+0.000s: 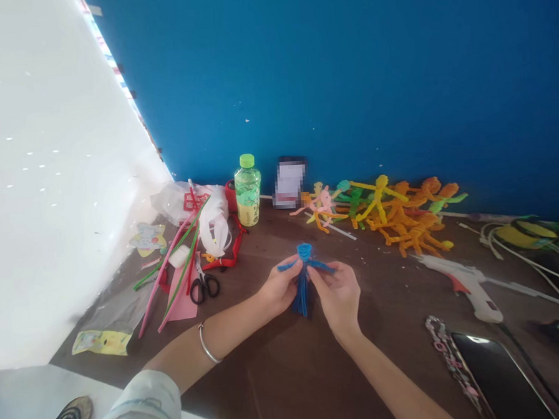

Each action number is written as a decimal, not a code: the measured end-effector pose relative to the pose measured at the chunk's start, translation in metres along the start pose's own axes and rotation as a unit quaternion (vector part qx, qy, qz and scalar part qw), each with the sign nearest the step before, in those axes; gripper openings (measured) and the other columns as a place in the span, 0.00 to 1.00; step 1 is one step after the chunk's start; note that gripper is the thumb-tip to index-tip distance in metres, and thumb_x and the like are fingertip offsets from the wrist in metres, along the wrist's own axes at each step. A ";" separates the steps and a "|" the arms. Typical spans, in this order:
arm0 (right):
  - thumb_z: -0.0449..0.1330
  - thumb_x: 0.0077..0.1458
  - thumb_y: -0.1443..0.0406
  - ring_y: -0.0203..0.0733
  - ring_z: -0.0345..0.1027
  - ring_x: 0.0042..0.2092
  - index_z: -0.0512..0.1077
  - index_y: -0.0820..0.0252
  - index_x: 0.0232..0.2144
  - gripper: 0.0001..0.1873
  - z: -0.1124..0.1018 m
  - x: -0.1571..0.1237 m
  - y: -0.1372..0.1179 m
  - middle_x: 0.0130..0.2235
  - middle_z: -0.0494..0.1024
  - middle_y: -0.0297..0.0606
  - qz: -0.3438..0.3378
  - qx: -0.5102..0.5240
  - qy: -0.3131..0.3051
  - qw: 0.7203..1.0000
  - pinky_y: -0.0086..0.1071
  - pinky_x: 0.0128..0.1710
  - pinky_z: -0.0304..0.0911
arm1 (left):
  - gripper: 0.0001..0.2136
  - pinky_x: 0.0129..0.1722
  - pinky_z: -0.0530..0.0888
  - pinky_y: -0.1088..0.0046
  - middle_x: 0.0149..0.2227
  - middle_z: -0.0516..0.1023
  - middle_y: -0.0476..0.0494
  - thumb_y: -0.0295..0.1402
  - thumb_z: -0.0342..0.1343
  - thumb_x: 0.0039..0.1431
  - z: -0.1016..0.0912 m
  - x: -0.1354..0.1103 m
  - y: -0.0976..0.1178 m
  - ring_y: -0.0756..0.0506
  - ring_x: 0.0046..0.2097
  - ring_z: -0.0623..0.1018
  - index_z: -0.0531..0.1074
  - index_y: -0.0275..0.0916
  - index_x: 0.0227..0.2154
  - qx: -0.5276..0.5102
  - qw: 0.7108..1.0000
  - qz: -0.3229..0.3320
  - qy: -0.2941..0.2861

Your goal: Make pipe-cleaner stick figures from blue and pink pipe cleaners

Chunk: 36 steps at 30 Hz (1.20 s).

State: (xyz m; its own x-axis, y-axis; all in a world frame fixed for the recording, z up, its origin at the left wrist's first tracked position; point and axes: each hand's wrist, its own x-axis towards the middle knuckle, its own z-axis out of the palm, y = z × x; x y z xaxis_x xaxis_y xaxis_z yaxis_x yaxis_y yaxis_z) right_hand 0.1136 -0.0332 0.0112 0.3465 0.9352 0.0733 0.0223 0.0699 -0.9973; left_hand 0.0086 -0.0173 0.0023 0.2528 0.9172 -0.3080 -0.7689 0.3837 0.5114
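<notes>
A blue pipe-cleaner figure (pixel 303 277) with a coiled head, two side arms and hanging legs is held upright over the brown table (pixel 287 365). My left hand (pixel 278 291) pinches its left arm and body. My right hand (pixel 339 295) pinches its right arm. Both hands have fingers closed on the figure. A silver bangle (pixel 206 346) sits on my left wrist.
Behind lie several finished pipe-cleaner figures (pixel 392 216) in orange, yellow, green and pink. At left are a green-capped bottle (pixel 247 190), plastic bags (pixel 200 213), loose pipe cleaners (pixel 174 265) and black scissors (pixel 203 286). A white glue gun (pixel 466 284) and a phone (pixel 499 379) lie at right.
</notes>
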 end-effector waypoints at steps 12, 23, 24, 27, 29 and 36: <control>0.64 0.42 0.61 0.40 0.71 0.32 0.67 0.59 0.33 0.14 -0.013 0.012 0.000 0.32 0.74 0.38 -0.118 -0.112 -0.064 0.985 0.35 0.34 0.69 | 0.09 0.32 0.67 0.77 0.26 0.73 0.48 0.33 0.63 0.43 -0.002 0.001 0.005 0.52 0.28 0.71 0.73 0.34 0.28 0.016 0.999 -0.036 -0.036; 0.56 0.50 0.64 0.39 0.70 0.32 0.70 0.57 0.29 0.04 -0.041 0.038 -0.028 0.30 0.76 0.35 -0.202 -0.270 -0.305 0.891 0.31 0.35 0.65 | 0.13 0.32 0.67 0.74 0.23 0.72 0.47 0.35 0.65 0.39 0.003 -0.002 0.012 0.53 0.26 0.71 0.73 0.31 0.27 0.105 0.993 -0.049 -0.033; 0.55 0.51 0.65 0.39 0.70 0.33 0.70 0.57 0.29 0.04 -0.042 0.038 -0.031 0.30 0.76 0.35 -0.220 -0.285 -0.312 0.879 0.31 0.35 0.65 | 0.15 0.32 0.67 0.75 0.23 0.72 0.47 0.36 0.65 0.39 0.002 -0.002 0.012 0.53 0.26 0.71 0.73 0.31 0.28 0.115 0.992 -0.046 -0.033; 0.52 0.53 0.69 0.39 0.69 0.34 0.70 0.57 0.29 0.07 -0.043 0.036 -0.035 0.31 0.75 0.37 -0.293 -0.296 -0.303 0.857 0.31 0.35 0.64 | 0.17 0.31 0.67 0.76 0.24 0.72 0.47 0.37 0.65 0.38 0.001 -0.001 0.012 0.53 0.27 0.72 0.73 0.31 0.31 0.137 0.989 -0.036 -0.031; 0.49 0.54 0.70 0.38 0.69 0.34 0.69 0.57 0.31 0.09 -0.044 0.032 -0.035 0.32 0.73 0.38 -0.337 -0.293 -0.298 0.843 0.31 0.35 0.64 | 0.17 0.30 0.67 0.77 0.23 0.72 0.47 0.37 0.65 0.38 0.000 0.000 0.012 0.54 0.26 0.71 0.73 0.31 0.31 0.147 0.988 -0.030 -0.032; 0.44 0.53 0.75 0.38 0.68 0.38 0.66 0.56 0.40 0.18 -0.052 0.028 -0.038 0.36 0.70 0.40 -0.415 -0.361 -0.325 0.769 0.30 0.39 0.64 | 0.17 0.28 0.68 0.77 0.20 0.71 0.49 0.37 0.64 0.38 0.003 -0.002 0.016 0.55 0.23 0.70 0.73 0.29 0.30 0.201 0.977 -0.034 -0.056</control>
State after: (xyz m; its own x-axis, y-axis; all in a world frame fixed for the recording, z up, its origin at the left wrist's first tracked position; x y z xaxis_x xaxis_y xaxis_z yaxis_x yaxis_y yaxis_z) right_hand 0.1710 -0.0282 0.0505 -0.6048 0.6649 0.4382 0.5793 0.7450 -0.3308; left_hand -0.0025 -0.0124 0.0133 0.3752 0.8857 -0.2734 -0.4608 0.4342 0.7741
